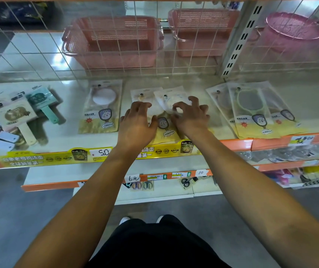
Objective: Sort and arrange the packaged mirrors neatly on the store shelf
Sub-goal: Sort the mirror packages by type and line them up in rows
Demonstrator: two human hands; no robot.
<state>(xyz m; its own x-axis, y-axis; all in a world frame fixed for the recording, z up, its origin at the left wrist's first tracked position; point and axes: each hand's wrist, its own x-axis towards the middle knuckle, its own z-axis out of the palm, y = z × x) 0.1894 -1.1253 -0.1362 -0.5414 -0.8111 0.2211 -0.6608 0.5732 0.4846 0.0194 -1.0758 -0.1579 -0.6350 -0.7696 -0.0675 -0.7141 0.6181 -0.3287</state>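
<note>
The right hand (190, 118) has its fingers curled like a claw, the thumb and forefinger closing on the clear film of the upper packet in the middle pile of packaged mirrors (171, 105), though whether they truly pinch it I cannot tell; the left hand (136, 122) lies just left of it with fingers loosely bent and spread, the tips resting on the lower packet of the same pile, gripping nothing; both forearms reach in from the near side over the yellow price strip (58, 156), which runs along the front edge of the shelf (71, 105); the middle pile lies flat on that shelf, two packets overlapping askew, with its near edge touching the strip; left of the pile, a little apart, a single packaged mirror with a white round face (101, 107) lies flat and straight; right of the pile, a fan of overlapping packets with a green-framed mirror on top (251, 111) lies tilted, its near corners at the shelf's orange edge; far left of the pile, carded hand mirrors (19, 113) lie jumbled; behind the pile, beyond a wire grid (38, 55), stand pink baskets (114, 41).
</note>
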